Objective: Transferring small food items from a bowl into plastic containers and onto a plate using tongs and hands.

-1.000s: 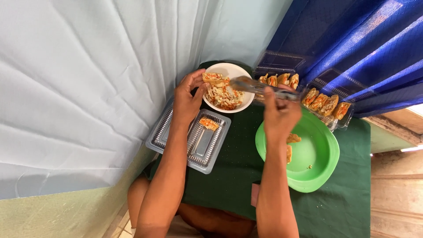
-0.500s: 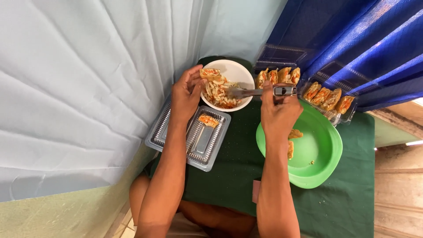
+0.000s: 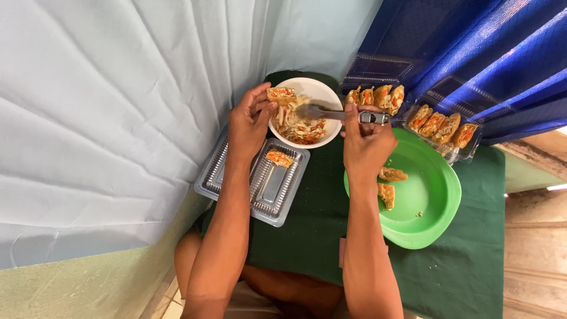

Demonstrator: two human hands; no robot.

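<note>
My left hand [image 3: 249,122] holds a fried stuffed pocket [image 3: 281,94] over the rim of a white bowl [image 3: 322,90] of shredded salad. With metal tongs [image 3: 331,113] in its grip, my right hand [image 3: 366,145] has the tips down in the salad. Below the left hand lies an open clear plastic tray [image 3: 269,192] with one filled piece [image 3: 279,158] in it. Two plain fried pieces [image 3: 388,184] rest in a green bowl [image 3: 437,201] beside my right wrist.
Two clear trays of filled pieces [image 3: 374,95] [image 3: 443,127] stand behind the bowls. All sit on a dark green cloth [image 3: 472,277]. A pale curtain [image 3: 106,106] hangs at the left, a blue tarp [image 3: 472,47] at the back right.
The tongs swung down from level above the bowl into the salad. My left hand lifted the pocket a little toward the bowl's rim.
</note>
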